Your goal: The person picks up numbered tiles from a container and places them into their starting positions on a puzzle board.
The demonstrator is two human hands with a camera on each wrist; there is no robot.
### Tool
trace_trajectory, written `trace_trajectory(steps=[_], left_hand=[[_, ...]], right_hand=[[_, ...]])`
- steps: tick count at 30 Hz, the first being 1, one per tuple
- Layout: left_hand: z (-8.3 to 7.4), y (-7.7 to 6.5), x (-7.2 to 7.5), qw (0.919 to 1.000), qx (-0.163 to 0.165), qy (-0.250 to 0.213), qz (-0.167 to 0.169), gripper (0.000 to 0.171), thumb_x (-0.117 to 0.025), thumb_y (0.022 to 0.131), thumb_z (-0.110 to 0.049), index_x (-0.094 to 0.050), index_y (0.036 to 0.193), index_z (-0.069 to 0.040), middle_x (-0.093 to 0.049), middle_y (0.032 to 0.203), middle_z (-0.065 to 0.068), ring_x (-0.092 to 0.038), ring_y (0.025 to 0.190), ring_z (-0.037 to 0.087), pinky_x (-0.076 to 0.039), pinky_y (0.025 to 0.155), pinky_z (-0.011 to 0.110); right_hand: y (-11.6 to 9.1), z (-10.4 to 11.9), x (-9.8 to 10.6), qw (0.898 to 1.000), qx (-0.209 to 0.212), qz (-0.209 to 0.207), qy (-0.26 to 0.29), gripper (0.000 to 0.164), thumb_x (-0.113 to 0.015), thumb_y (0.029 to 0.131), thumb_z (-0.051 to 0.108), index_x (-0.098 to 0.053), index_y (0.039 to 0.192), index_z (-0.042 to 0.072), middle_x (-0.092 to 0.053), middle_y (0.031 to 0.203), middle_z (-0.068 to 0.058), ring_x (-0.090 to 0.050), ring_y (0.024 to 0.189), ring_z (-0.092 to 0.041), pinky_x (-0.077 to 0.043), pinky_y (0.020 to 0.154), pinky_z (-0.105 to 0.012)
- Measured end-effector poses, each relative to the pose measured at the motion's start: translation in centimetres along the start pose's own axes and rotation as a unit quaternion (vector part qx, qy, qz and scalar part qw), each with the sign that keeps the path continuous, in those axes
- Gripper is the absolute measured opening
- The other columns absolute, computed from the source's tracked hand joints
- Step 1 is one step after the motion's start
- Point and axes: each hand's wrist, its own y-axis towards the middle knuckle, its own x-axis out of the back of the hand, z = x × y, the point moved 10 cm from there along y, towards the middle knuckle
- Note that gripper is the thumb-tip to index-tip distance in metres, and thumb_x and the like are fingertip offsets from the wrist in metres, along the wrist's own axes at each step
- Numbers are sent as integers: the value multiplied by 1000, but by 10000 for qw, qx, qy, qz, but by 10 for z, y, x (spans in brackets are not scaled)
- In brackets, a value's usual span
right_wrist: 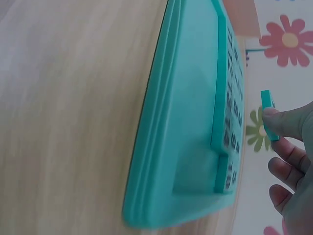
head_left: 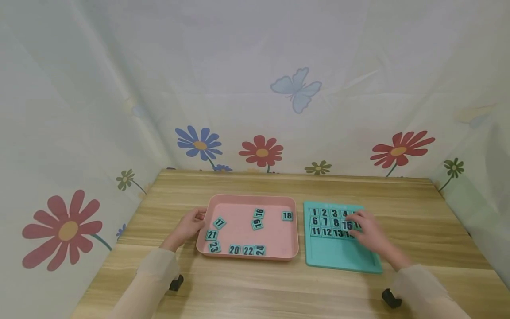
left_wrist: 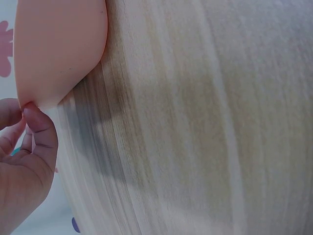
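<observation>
My left hand (head_left: 190, 226) pinches the left rim of the pink tray (head_left: 239, 215); in the left wrist view its thumb and finger meet on the tray's edge. Several teal number tiles lie in the tray, among them 17 (head_left: 219, 222), 18 (head_left: 287, 215) and 20 (head_left: 234, 250). Between the thumb and fingers of my right hand (head_left: 370, 232) is the 15 tile (head_left: 347, 225), held above the teal number board (head_left: 338, 254). Rows of tiles from 1 to about 14 fill the board's upper part; the right hand hides some. In the right wrist view the held tile (right_wrist: 266, 100) appears edge-on.
Tray and board stand side by side on a wooden table (head_left: 259, 288), a narrow gap between them. Behind the table hangs a white cloth (head_left: 239, 88) printed with flowers and a butterfly. Black wrist pieces (head_left: 392, 298) show under both sleeves.
</observation>
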Motion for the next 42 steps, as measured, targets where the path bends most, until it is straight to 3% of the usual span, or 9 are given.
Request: trace_trajectory(steps=[13, 20, 36, 42], left_hand=[[1, 1, 0, 10000, -45, 17, 23, 43, -44, 84, 0, -40, 127, -1, -46, 107, 20, -53, 92, 26, -48, 66, 28], [0, 0, 0, 10000, -23, -4, 23, 43, -44, 84, 0, -40, 127, -1, -46, 107, 21, -53, 92, 26, -48, 66, 28], [1, 0, 0, 10000, 36, -34, 58, 42, -43, 86, -1, -38, 129, -2, -45, 109, 20, -53, 93, 25, -48, 66, 28], [1, 0, 0, 10000, 9, -42, 62, 43, -43, 86, -1, -38, 129, -2, -45, 110, 21, -53, 93, 26, -48, 66, 28]], right_hand=[[-17, -37, 1, 9955, -686, 565, -334, 33, -65, 70, 2, -60, 102, -1, -52, 107, -26, -46, 99, -41, -37, 82, -56], [-25, -47, -6, 9909, -1001, 808, -401, 33, -64, 71, 5, -61, 104, 1, -51, 110, -25, -45, 100, -40, -37, 82, -56], [-27, -50, -12, 9886, -1141, 878, -435, 33, -65, 71, 7, -62, 103, 3, -52, 105, -20, -46, 97, -36, -40, 78, -52], [-20, -39, -11, 9906, -935, 802, -589, 35, -68, 70, 13, -63, 104, 4, -54, 103, -19, -49, 95, -35, -41, 77, -50]])
